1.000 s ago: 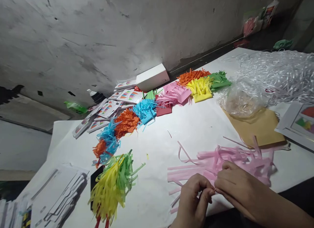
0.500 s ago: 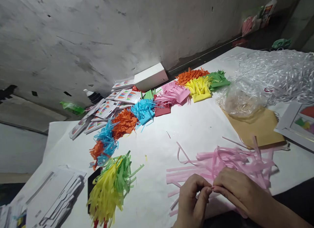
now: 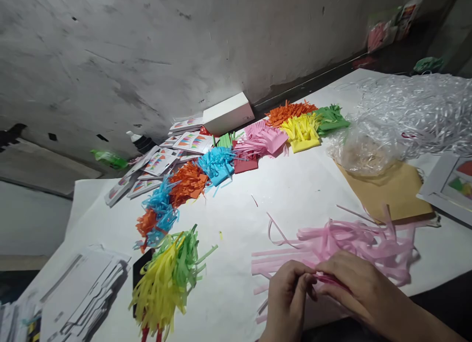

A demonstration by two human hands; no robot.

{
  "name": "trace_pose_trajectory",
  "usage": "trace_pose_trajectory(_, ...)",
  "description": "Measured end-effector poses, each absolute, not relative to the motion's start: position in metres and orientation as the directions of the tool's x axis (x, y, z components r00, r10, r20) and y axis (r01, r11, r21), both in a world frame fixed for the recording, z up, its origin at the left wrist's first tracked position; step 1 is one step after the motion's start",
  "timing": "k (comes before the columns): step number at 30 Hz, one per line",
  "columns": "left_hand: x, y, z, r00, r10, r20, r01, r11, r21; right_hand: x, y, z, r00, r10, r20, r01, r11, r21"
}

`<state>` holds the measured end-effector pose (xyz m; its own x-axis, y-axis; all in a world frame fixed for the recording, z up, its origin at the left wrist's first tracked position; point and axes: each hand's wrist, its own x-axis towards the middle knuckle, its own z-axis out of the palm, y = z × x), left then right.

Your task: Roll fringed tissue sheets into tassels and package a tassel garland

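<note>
Pink tissue-paper fringe (image 3: 354, 236) lies spread in long strips at the front right of the white-covered table. Over its near edge, my left hand (image 3: 291, 295) pinches the pink paper between thumb and fingers. Close beside it, my right hand (image 3: 357, 288) is closed on the same pink paper, and a darker pink folded part shows between its thumb and fingers. The fingertips of both hands nearly meet. My hands hide part of the paper beneath them.
A yellow and green tissue tassel (image 3: 165, 278) lies left of my hands. Farther back stretches a row of fringed bundles, including a blue one (image 3: 217, 165). A brown envelope (image 3: 394, 194), white shredded strips (image 3: 424, 111), a white box (image 3: 228, 113) and stacked white cards (image 3: 84, 293) surround the work area.
My right hand has shifted slightly, and more of the darker pink folded paper now shows between its fingers. The pinch of my left hand stays in nearly the same place.
</note>
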<state>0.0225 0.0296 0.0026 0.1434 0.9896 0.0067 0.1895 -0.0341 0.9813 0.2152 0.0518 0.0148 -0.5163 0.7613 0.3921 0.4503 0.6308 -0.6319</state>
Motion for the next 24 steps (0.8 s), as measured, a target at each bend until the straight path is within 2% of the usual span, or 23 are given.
trace_pose_trajectory(3,0.025,0.030,0.001,0.170,0.947,0.272,0.433,-0.320,0.843,0.207,0.052,0.016,-0.535,0.650,0.539,0.503,0.758,-0.415)
trace_pose_trajectory(5,0.026,0.031,0.000,0.174,0.895,0.411,0.527,-0.437,0.729,0.202,0.052,0.018,-0.567,0.569,0.596,0.535,0.804,-0.259)
trace_pose_trajectory(6,0.025,0.031,0.001,0.163,0.876,0.453,0.554,-0.462,0.693,0.201,0.053,0.019,-0.580,0.554,0.597,0.547,0.808,-0.218)
trace_pose_trajectory(8,0.022,0.032,0.002,0.133,0.864,0.486,0.572,-0.467,0.674,0.201,0.052,0.020,-0.579,0.586,0.568,0.549,0.795,-0.260)
trace_pose_trajectory(11,0.017,0.029,0.005,0.104,0.900,0.423,0.486,-0.417,0.768,0.204,0.048,0.019,-0.540,0.691,0.481,0.512,0.723,-0.464)
trace_pose_trajectory(14,0.018,0.024,0.005,0.079,0.985,0.155,0.170,-0.167,0.971,0.202,0.043,0.017,-0.491,0.740,0.459,0.464,0.668,-0.581)
trace_pose_trajectory(16,0.017,0.022,0.005,0.091,0.996,-0.005,-0.066,0.011,0.998,0.198,0.042,0.017,-0.487,0.739,0.465,0.394,0.661,-0.638)
trace_pose_trajectory(18,0.008,0.022,0.009,0.039,0.998,-0.048,-0.206,0.055,0.977,0.197,0.042,0.016,-0.479,0.744,0.466,0.348,0.649,-0.677)
trace_pose_trajectory(21,-0.032,0.024,0.027,-0.267,0.962,-0.065,-0.250,-0.004,0.968,0.204,0.045,0.002,-0.412,0.802,0.432,0.445,0.591,-0.673)
trace_pose_trajectory(24,-0.096,0.025,0.056,-0.631,0.775,-0.040,-0.145,-0.066,0.987,0.219,0.048,-0.028,-0.442,0.776,0.450,0.599,0.629,-0.496)
